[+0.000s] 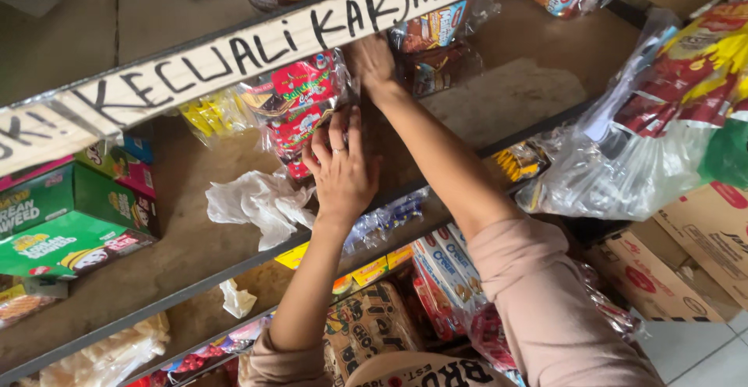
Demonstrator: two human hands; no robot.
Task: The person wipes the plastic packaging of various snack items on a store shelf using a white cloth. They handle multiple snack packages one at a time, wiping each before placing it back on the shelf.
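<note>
1. Left hand, fingers spread, presses flat on the red snack-sachet bundle at frame centre, on the wooden shelf.
2. Right hand reaches behind the bundle; whether it grips, I cannot tell.
3. Seemingly seating the bundle; next calls for steadying it upright.

Soft, even daylight fills the scene, brightest at the right of the frame, where the clear plastic bags throw pale glare. The shelf stays moderately lit, with faint, diffuse shadows under the crumpled white wrapper and beside the left hand. The right hand looks slightly soft. The lower centre falls darker. Straight shelf rails slant and bow a little toward the edges.
</note>
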